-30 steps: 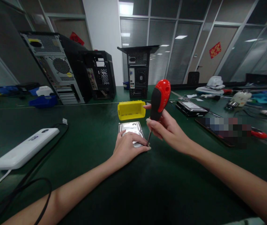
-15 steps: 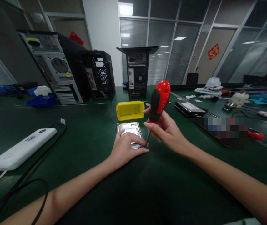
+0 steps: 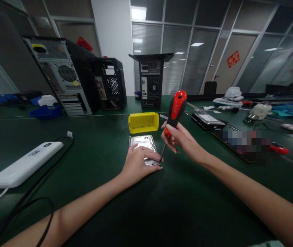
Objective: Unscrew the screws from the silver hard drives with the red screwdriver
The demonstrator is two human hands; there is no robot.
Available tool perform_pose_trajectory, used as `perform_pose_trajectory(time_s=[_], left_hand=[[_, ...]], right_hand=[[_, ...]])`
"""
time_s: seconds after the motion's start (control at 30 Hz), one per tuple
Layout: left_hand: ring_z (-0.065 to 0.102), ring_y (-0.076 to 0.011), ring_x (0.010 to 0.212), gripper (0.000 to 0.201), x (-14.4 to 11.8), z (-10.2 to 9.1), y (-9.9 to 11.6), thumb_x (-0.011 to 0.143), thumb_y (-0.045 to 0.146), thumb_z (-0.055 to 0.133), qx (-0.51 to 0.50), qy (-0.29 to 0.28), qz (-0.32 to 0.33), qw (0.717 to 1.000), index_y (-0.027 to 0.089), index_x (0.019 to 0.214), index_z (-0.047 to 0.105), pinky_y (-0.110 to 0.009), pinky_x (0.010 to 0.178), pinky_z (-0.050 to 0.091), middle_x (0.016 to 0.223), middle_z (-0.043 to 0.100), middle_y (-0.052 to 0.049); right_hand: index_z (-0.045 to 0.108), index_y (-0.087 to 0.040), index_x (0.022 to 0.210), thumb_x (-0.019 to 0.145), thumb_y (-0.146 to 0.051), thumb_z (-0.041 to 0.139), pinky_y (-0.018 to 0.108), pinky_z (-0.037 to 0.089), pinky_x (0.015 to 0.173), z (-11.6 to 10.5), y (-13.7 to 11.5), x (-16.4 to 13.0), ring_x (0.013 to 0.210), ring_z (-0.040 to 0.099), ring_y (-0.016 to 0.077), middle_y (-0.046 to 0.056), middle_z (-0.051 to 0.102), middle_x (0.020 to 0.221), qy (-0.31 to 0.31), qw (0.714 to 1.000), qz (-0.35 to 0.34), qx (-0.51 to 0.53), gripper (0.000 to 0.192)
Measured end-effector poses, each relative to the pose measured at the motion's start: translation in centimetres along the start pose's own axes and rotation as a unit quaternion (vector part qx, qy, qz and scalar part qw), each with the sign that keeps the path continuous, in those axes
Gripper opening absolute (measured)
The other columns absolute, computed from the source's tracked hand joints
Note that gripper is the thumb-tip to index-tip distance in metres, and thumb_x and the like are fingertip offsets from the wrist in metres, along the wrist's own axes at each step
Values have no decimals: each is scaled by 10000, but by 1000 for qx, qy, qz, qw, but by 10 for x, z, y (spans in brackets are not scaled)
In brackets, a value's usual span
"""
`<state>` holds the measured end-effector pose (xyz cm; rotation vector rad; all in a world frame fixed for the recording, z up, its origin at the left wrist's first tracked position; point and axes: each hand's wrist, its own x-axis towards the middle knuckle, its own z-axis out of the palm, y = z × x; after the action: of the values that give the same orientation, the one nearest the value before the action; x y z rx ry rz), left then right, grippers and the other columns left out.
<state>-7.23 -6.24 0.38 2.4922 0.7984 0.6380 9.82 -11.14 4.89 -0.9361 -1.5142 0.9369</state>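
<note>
One silver hard drive (image 3: 142, 142) lies flat on the green table (image 3: 177, 206), in the middle, just in front of one yellow plastic bin (image 3: 143, 122). The left hand (image 3: 137, 164) rests spread over the drive's near half, fingers pressing it down. The right hand (image 3: 181, 140) grasps one screwdriver (image 3: 174, 115) with a red-and-black handle, tilted, its tip meeting the drive's near right corner beside the left fingertips. To the right lies a second hard drive (image 3: 208, 120), dark-framed, well apart. Behind stand three computer towers: a large one (image 3: 59, 73), an open black case (image 3: 110, 84) and one (image 3: 151, 80) facing the view. At left lies one white device (image 3: 24, 164) with a black cable (image 3: 33, 195).
</note>
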Motion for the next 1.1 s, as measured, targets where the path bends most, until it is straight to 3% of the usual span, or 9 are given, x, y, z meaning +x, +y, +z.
perform_pose_trajectory(time_s=[0.13, 0.53, 1.1], left_hand=[[605, -226, 1029, 131, 0, -1, 2, 718, 377, 733, -4, 4, -7, 1000, 314, 832, 724, -520, 1046, 177, 978, 736, 55], [609, -246, 1014, 101, 2, 3, 1, 742, 417, 688, -12, 9, -33, 999, 340, 777, 743, -536, 1060, 170, 924, 747, 53], [620, -255, 979, 128, 3, 4, 3, 740, 431, 681, -25, 12, -46, 999, 318, 746, 739, -562, 1061, 149, 890, 747, 59]], right_hand=[[396, -193, 1062, 912, -383, 449, 165, 305, 363, -3, 1, -1, 409, 405, 20, -61, 476, 694, -13, 1000, -12, 8, 248], [481, -188, 975, 795, -287, 651, 159, 301, 326, 16, -4, -5, 418, 423, 23, -50, 544, 671, 36, 997, -68, -8, 267], [517, -177, 1005, 816, -269, 624, 151, 335, 326, 14, -4, -2, 394, 424, 11, -47, 553, 696, 39, 998, -51, -20, 236]])
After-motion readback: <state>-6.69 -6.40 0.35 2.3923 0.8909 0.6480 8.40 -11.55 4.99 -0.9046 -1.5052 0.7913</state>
